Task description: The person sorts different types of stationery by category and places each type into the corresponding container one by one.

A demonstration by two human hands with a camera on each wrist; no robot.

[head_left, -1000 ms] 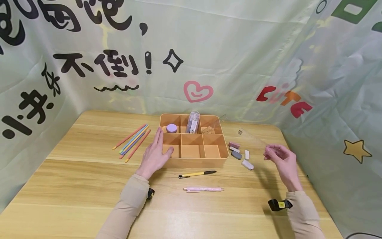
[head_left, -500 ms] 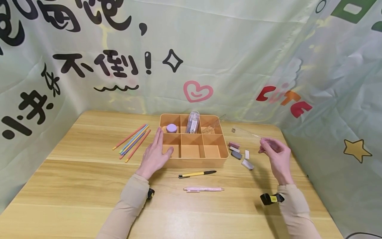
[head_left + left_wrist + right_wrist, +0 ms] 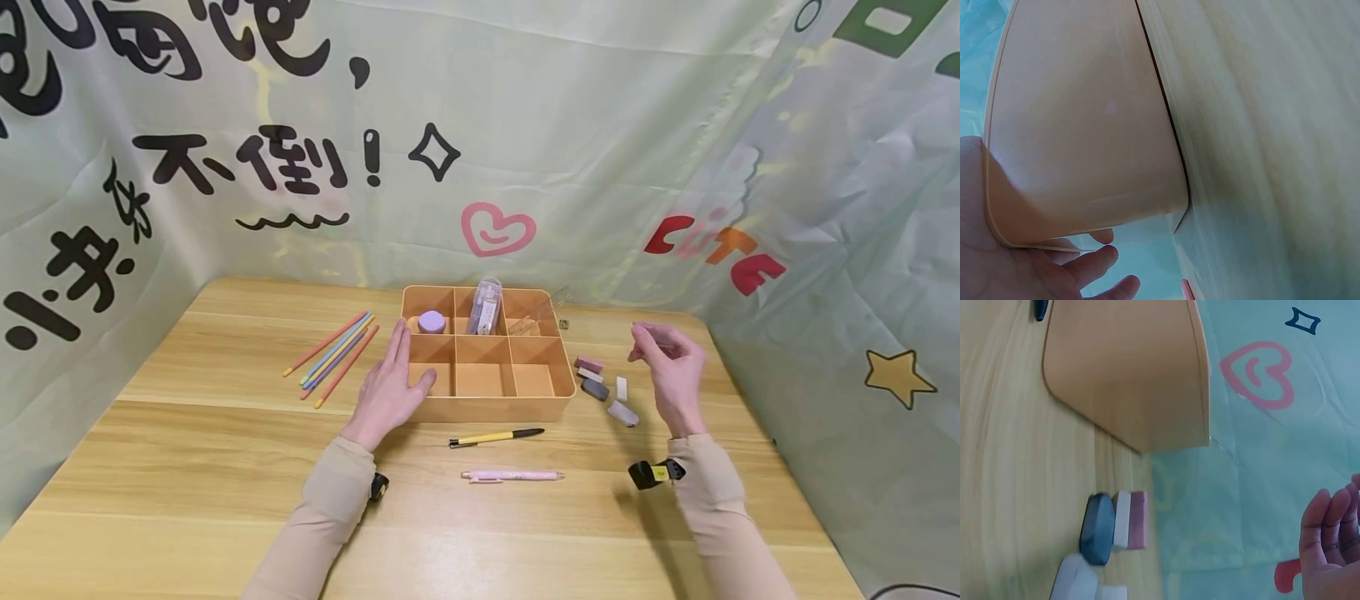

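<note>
Clear strip (image 3: 564, 324): patterned end shows just off the right edge of the tan divided box (image 3: 491, 409), toward the table's (image 3: 187, 467) far edge; rest too faint to trace. Right hand (image 3: 670, 371) is raised over the table near its right edge, forearm angled in to the left, thumb and fingertips pinched tight on the strip. Left hand (image 3: 388, 387) rests against the box's left edge, fingers straight, thumb spread wide toward the near-left compartment.

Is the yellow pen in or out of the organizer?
Out: the yellow pen lies on the table in front of the organizer, which the left hand touches.
</note>
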